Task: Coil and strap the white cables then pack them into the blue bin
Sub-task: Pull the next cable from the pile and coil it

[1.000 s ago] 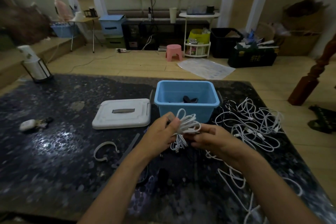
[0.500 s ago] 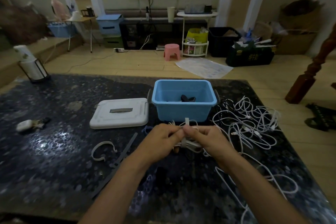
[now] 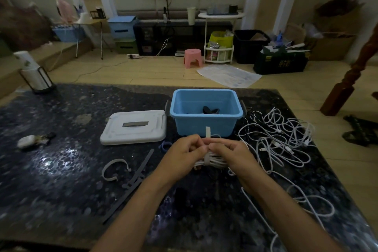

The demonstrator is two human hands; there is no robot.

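Both hands (image 3: pixel 208 153) curled, pinching strap (image 3: pixel 207 132) around coiled white cable (image 3: pixel 212 162), near blue bin (image 3: pixel 204 127)

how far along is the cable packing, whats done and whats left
Done: the blue bin holds only something dark, no white bundle visible. In hand: left hand and right hand pinch a strap around one coiled white cable. Left: the loose white cables tangled right of the bin.
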